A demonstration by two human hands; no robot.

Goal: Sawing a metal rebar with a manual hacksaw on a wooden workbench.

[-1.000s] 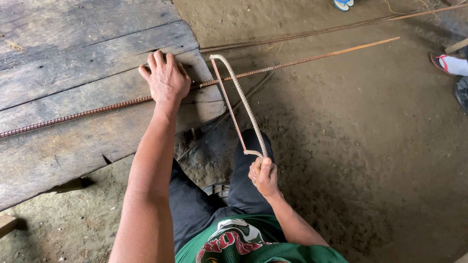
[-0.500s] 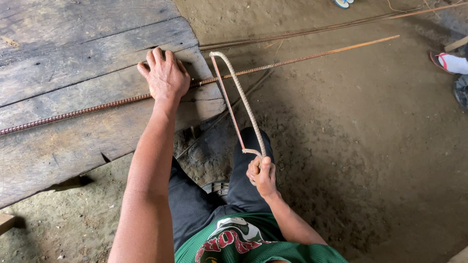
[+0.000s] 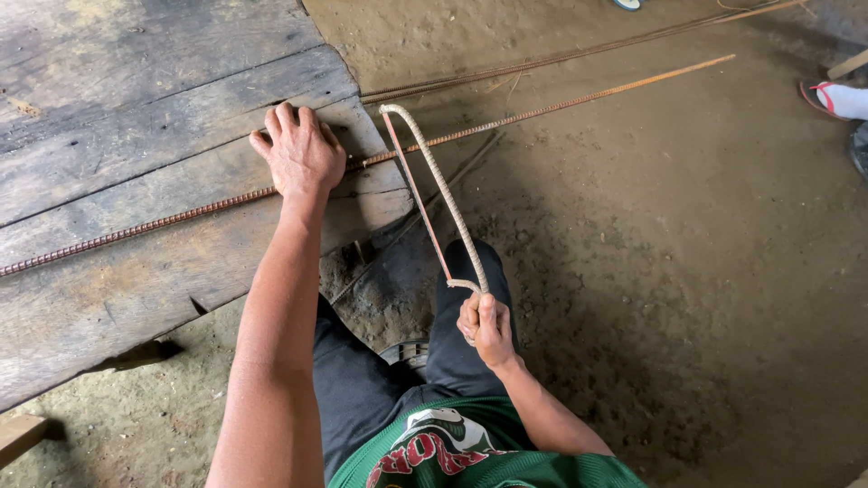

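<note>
saw (image 3: 434, 194) barely shifted, right hand (image 3: 485, 327) gripping its handle, left hand (image 3: 300, 154) open, pressing rebar (image 3: 163, 220) on planks (image 3: 136, 108)

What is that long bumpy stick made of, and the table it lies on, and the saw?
The ribbed bar looks like steel, rusty brown with ridges along it. The platform is rough, grey, weathered wood planks with cracks. The saw seems homemade: its frame looks like bent ribbed steel bar, with a thin reddish metal blade. The left hand presses the bar; the right hand grips the saw.
</note>
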